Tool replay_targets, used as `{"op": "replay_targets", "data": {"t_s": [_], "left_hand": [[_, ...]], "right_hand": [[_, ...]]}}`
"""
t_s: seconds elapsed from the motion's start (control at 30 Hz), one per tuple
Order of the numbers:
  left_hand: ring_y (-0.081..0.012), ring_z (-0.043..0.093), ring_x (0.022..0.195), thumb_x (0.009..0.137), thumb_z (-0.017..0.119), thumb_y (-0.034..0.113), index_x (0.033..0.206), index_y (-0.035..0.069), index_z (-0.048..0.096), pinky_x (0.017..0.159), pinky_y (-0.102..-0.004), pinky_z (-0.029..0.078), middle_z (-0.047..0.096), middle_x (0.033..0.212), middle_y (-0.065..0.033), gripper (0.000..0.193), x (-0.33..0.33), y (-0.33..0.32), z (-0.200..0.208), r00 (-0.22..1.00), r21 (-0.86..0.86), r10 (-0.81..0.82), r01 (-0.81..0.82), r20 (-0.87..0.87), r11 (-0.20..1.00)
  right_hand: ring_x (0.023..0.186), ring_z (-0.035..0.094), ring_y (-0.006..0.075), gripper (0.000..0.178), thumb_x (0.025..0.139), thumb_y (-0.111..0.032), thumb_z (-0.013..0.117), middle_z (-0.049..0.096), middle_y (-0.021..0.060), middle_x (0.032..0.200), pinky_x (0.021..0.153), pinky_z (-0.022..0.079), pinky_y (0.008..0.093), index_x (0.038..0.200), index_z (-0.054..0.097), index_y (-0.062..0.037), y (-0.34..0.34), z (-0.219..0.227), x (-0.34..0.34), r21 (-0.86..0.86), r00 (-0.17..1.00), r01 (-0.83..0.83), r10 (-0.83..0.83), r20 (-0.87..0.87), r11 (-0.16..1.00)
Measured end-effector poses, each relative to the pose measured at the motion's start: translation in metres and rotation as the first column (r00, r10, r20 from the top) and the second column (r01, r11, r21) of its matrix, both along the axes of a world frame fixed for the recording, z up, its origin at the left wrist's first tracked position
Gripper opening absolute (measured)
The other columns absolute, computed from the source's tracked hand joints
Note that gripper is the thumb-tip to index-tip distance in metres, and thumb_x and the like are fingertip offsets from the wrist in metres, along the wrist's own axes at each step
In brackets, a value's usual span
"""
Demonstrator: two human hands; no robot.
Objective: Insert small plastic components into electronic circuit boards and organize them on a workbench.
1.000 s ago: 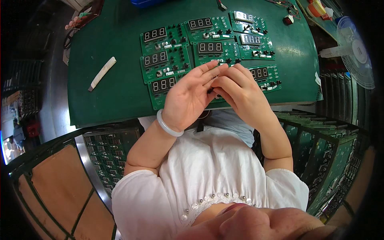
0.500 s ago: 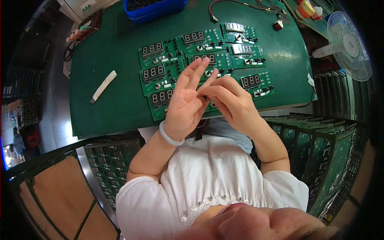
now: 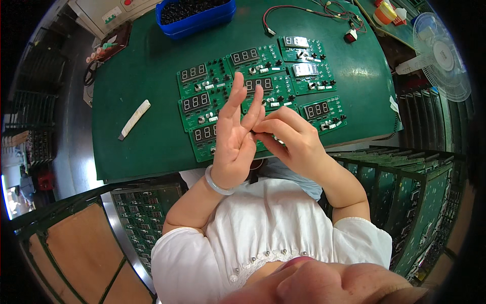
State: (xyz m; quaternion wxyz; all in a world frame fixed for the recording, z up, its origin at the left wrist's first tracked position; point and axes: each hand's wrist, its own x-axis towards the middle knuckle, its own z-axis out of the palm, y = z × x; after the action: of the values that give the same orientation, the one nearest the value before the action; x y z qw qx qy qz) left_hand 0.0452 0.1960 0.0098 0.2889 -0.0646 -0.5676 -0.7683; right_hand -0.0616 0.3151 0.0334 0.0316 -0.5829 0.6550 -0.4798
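Note:
Above the near row of circuit boards my two hands meet. My left hand [image 3: 233, 137] has its fingers stretched up and apart, with the palm turned to the right; its thumb is bent in towards the right fingertips. My right hand [image 3: 296, 137] pinches a small black part [image 3: 252, 132] right by the left thumb; its exact kind is too small to tell. Beneath and beyond lie several green circuit boards with three-digit displays, among them one at the far left [image 3: 190, 91] and one at the right [image 3: 334, 120]. My hands partly cover the middle boards.
A blue bin [image 3: 174, 30] of small black parts stands at the far edge of the green table [image 3: 147, 66]. A white-wrapped blade tool [image 3: 135, 119] lies at left. Red and black wires [image 3: 283, 7] are at far right, near a white fan [image 3: 443, 55]. Board racks [image 3: 405, 177] flank me.
My left hand's fingers have swung leftward and spread wider from the right hand. Both hands sit slightly lower in the view, and the small black part now shows between them.

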Motion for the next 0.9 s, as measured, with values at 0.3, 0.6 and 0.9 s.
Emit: {"op": "replay_targets", "data": {"t_s": [0.3,0.6,0.9], "left_hand": [[-0.0415,0.015,0.147,0.076,0.032,-0.021,0.152,0.017,0.019,0.117,-0.0491,0.023,-0.001,0.162,-0.0166,0.085,-0.004,-0.004,-0.007,0.999,-0.097,-0.047,0.045,-0.023,0.994],[-0.0335,0.036,0.137,0.078,0.044,-0.010,0.138,0.003,0.041,0.114,-0.0424,0.028,0.036,0.147,-0.0198,0.061,0.006,-0.014,-0.006,0.926,-0.505,0.306,-0.160,0.220,0.848],[-0.0356,0.045,0.131,0.082,0.054,-0.005,0.125,0.003,0.055,0.110,-0.0522,0.034,0.048,0.138,-0.0155,0.045,0.015,-0.010,-0.017,0.846,-0.903,0.520,-0.128,0.117,0.410]], "right_hand": [[0.081,0.058,0.0294,0.025,0.073,0.006,0.069,0.057,0.0109,0.088,0.069,0.050,0.0371,0.094,0.059,-0.0027,-0.004,0.003,-0.008,0.069,0.990,-0.105,0.098,0.097,0.992],[0.086,0.057,0.0291,0.022,0.073,0.004,0.067,0.057,0.0076,0.088,0.074,0.046,0.0389,0.090,0.057,-0.0061,-0.015,-0.016,-0.102,0.149,0.966,0.161,-0.125,-0.228,0.976],[0.091,0.056,0.0258,0.010,0.082,-0.009,0.066,0.060,0.0020,0.090,0.077,0.042,0.0397,0.089,0.059,-0.0104,-0.035,-0.038,-0.123,0.283,0.909,0.194,-0.063,-0.413,0.939]]}}
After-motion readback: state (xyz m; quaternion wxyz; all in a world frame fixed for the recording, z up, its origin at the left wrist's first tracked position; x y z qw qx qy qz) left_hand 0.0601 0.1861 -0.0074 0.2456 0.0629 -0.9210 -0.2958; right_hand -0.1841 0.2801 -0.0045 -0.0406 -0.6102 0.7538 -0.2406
